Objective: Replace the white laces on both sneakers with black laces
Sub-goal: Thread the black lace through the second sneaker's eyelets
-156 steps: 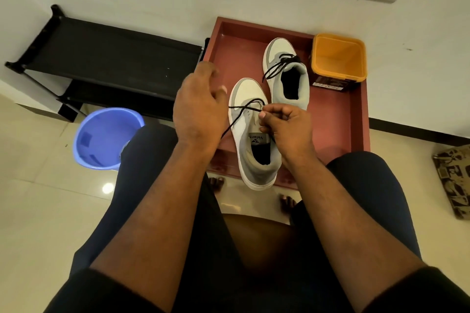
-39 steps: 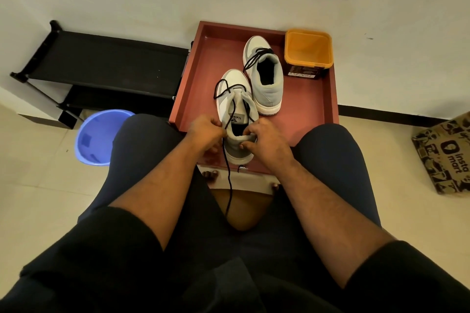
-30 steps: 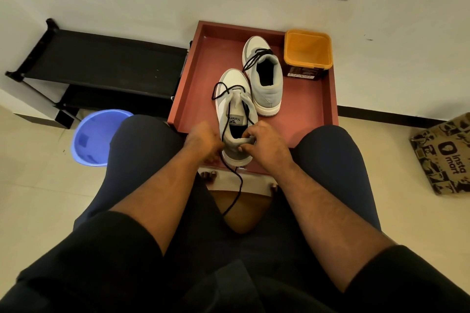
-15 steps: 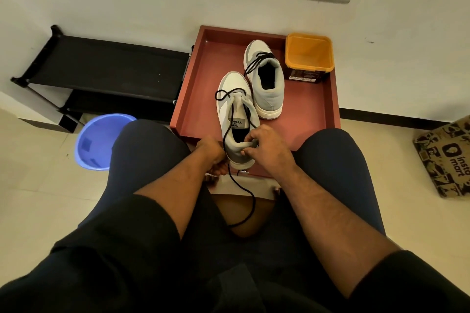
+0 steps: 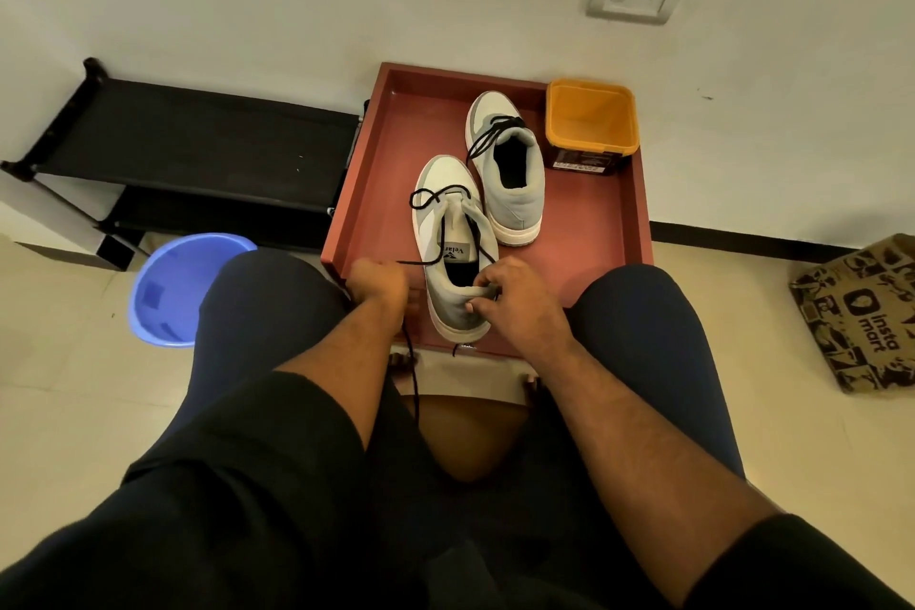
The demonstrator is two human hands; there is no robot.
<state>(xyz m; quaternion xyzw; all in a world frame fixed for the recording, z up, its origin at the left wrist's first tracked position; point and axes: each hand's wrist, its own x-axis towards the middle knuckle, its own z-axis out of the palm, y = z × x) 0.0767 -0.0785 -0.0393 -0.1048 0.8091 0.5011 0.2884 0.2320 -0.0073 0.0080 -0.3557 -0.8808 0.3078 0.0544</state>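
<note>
Two grey-and-white sneakers stand in a red tray [image 5: 589, 233]. The near sneaker [image 5: 448, 233] has a black lace [image 5: 440, 206] partly threaded through its front eyelets. My right hand [image 5: 515, 297] grips the near sneaker's heel collar. My left hand [image 5: 379, 285], at the tray's near left edge, holds one strand of that lace, which runs taut to the shoe; the loose end hangs down between my knees. The far sneaker [image 5: 510, 173] carries a black lace [image 5: 490, 134] bunched at its front.
An orange tub [image 5: 589, 124] sits in the tray's far right corner. A black shoe rack [image 5: 188, 149] stands at left against the wall, a blue bucket [image 5: 178, 282] on the floor by my left knee. A brown printed bag [image 5: 861, 312] lies at right.
My left hand has drawn the lace leftward, so the slack loop over the shoe is now a taut strand. My right hand stays on the heel.
</note>
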